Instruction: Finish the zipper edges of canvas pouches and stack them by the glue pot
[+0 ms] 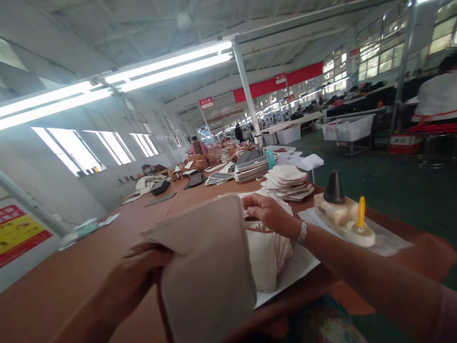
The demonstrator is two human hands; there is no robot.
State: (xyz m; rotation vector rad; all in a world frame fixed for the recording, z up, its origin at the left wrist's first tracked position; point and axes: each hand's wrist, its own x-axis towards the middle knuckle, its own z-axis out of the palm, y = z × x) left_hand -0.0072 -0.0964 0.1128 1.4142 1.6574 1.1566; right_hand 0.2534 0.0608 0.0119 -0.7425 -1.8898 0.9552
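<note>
A large beige panel (210,267) with rounded corners and a raised edge, like a bag piece, is held up close to me. My left hand (143,269) grips its left side, thumb in front; motion blurs it somewhat. At the panel's upper right edge is my right hand (266,214), its fingers curled in; what they pinch is hidden. Just below that hand, several cream sewn pieces (262,257) with brown edging stand upright, close together, on a white sheet (303,267). The panel covers part of them.
Right of the cream pieces is a cream holder (339,214) with a black cone (334,186) and a yellow-tipped bottle (361,214). Stacked cream panels (287,183) and grey-striped pieces (252,169) lie farther back on the brown table (135,228). A white bin (348,127) stands beyond.
</note>
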